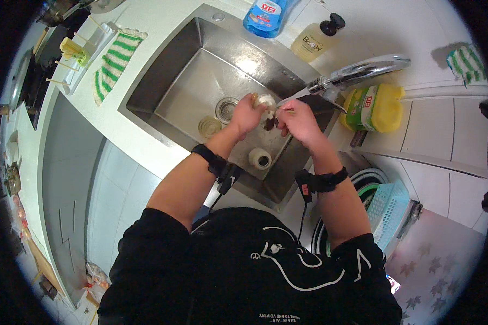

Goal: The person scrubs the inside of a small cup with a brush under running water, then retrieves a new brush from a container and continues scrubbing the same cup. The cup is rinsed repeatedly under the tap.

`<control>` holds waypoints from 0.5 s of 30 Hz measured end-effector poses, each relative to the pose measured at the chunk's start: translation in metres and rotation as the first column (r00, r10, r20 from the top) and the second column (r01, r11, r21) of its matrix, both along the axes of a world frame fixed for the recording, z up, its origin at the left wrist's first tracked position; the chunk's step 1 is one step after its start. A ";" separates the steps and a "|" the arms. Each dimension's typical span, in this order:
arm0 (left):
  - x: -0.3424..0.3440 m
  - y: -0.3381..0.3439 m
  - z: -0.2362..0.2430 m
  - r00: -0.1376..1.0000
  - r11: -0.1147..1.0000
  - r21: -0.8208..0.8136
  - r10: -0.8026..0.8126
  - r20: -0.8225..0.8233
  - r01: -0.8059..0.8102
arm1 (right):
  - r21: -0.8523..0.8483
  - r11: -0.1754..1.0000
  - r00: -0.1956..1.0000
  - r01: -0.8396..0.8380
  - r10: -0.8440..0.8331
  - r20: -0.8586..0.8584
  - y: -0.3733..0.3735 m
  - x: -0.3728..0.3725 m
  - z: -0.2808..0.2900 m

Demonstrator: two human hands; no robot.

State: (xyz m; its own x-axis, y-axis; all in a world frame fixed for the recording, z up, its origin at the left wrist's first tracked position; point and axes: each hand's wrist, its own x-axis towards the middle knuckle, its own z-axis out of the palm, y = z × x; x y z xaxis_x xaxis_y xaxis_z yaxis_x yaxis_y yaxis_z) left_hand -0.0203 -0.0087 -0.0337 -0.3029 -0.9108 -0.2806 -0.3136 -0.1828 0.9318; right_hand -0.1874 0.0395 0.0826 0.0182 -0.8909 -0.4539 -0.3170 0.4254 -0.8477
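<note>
Over the right half of the steel sink, my left hand is closed around a small whitish round container. Close beside it, my right hand pinches a thin, pale yellowish stick. Between the two hands shows a dark brown piece with white about it; its kind and which hand bears it I cannot make out. Below my hands, a white jar with a dark opening stands in the sink. A clear glass cup sits by the drain.
A chrome faucet reaches in from the right. Behind the sink stand a blue bottle and a pump bottle; a yellow jug is at the right. A green-striped cloth lies on the left counter. A light-blue basket stands lower right.
</note>
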 end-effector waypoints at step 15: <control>0.001 0.002 -0.008 0.994 0.994 0.006 0.106 -0.002 -0.106 | 0.049 0.982 0.977 0.184 -0.188 0.102 0.000 -0.008 -0.015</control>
